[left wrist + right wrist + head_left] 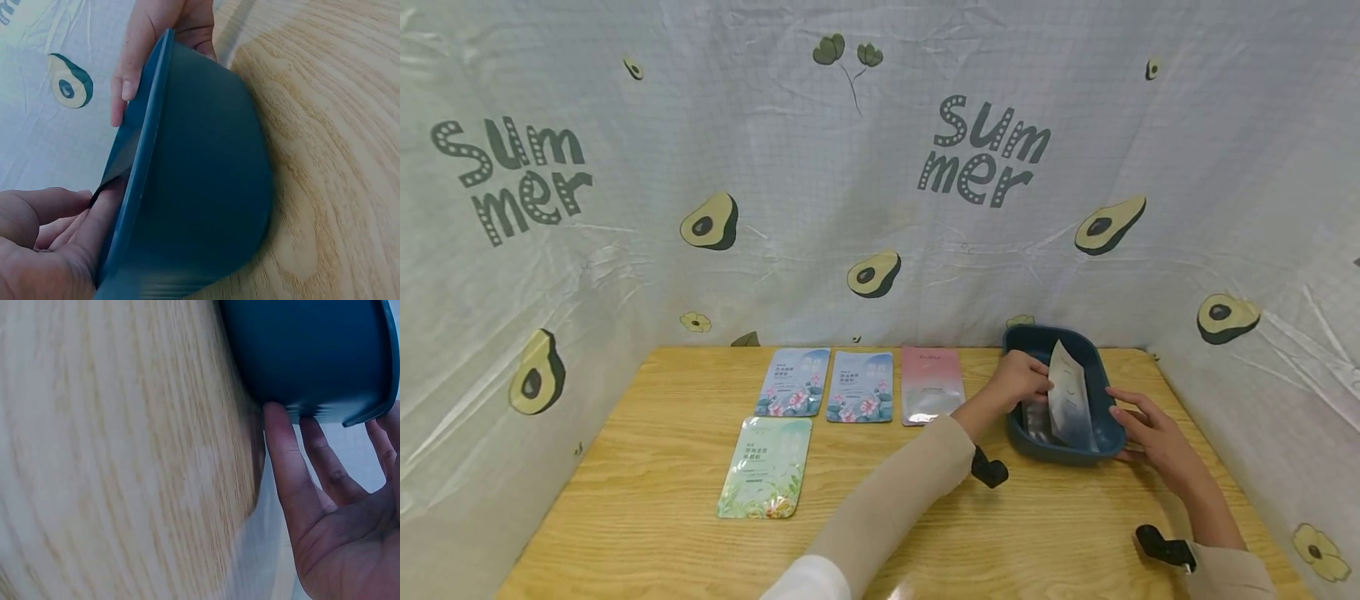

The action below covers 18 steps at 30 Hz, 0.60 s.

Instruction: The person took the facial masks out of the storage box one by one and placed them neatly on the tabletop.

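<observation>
Right of frame: left hand (1021, 382) pinches pale-grey, rectangular, foil-like packet (1069, 396) | spread right hand (1163, 440) grips deep-blue, rounded plastic tub (1056, 452) | steady tub, light pinch should serve best

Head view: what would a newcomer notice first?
Probably the dark blue bin at the right of the table, where the left hand pinches a pale packet and the right hand touches the bin's right side. Then two blue packets, a pink packet and a green packet, lying left of it. Behind, avocado prints dot the white sheet.
</observation>
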Each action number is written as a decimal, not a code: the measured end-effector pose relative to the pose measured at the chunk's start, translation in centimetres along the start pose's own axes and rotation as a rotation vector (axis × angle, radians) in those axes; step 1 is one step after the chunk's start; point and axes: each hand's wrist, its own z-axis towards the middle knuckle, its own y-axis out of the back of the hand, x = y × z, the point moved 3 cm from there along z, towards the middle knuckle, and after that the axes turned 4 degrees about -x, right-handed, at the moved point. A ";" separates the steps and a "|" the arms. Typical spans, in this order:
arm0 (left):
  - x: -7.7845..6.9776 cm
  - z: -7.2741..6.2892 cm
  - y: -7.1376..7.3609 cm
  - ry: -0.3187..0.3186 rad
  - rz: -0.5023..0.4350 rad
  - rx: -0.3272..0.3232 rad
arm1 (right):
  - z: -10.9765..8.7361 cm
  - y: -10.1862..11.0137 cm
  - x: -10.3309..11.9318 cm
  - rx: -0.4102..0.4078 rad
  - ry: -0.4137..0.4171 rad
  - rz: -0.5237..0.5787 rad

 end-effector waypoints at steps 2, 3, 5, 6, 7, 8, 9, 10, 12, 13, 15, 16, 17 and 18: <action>0.1 0.0 0.0 0.011 0.002 -0.001 | 0.0 0.0 -0.1 -0.003 0.000 0.000; 0.1 0.1 0.0 0.013 0.001 0.001 | 0.0 0.1 -0.1 -0.005 0.001 -0.002; 0.1 0.0 -0.1 0.014 -0.001 0.003 | -0.1 0.1 -0.2 -0.007 0.004 0.000; 0.0 0.0 -0.1 0.013 -0.001 0.003 | -0.1 0.1 -0.2 -0.007 0.006 -0.001; 0.0 0.0 -0.1 0.010 0.004 0.001 | -0.2 0.0 -0.2 -0.007 0.008 0.000; -0.1 0.0 -0.1 0.006 0.013 -0.003 | -0.2 0.0 -0.1 -0.005 0.010 0.001; -0.2 0.0 -0.1 0.005 0.029 -0.008 | -0.2 0.0 -0.1 -0.005 0.011 0.002; -0.2 0.0 -0.2 0.006 0.043 -0.014 | -0.2 0.0 0.0 -0.006 0.012 0.002; -0.2 0.0 -0.2 0.006 0.066 -0.025 | -0.1 -0.1 0.1 -0.005 0.013 0.003; -0.2 0.0 -0.3 0.006 0.076 -0.023 | -0.1 -0.1 0.2 -0.004 0.013 0.000; -0.2 0.1 -0.2 0.000 0.087 -0.025 | -0.1 -0.2 0.3 -0.005 0.011 0.000; -0.1 0.2 -0.1 -0.006 0.091 -0.020 | -0.1 -0.2 0.3 -0.003 0.010 -0.002; 0.0 0.2 0.1 -0.014 0.098 -0.020 | -0.1 -0.3 0.3 0.000 0.011 -0.001; 0.0 0.3 0.3 -0.026 0.101 -0.017 | 0.0 -0.3 0.3 0.000 0.010 -0.004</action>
